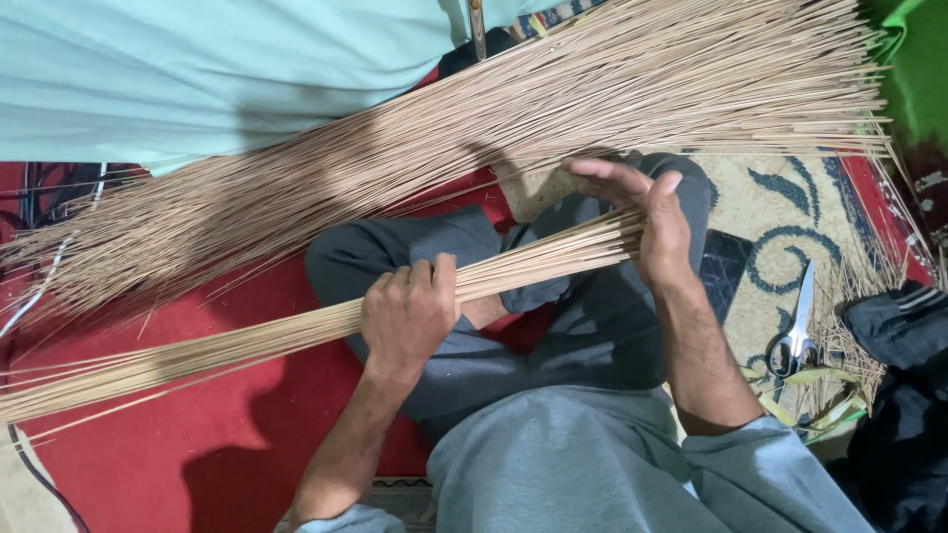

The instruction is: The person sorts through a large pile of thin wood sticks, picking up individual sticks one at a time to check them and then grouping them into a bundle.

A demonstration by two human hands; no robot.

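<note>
The left hand (408,316) is clenched around a bundle of thin sticks (247,341) lying across the lap; the right hand (647,222), palm flat and fingers spread, presses its squared ends; a larger stick pile (553,109) lies beyond; scissors (796,331) rest on the carpet (770,202).

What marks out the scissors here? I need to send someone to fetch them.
Start at the cream carpet with dark blue scrolls, right of the seated person's grey-trousered knee. There, past the right hand, lie small steel scissors with white handles, blades closed, among pale leaf scraps. They are the only metal tool.
</note>
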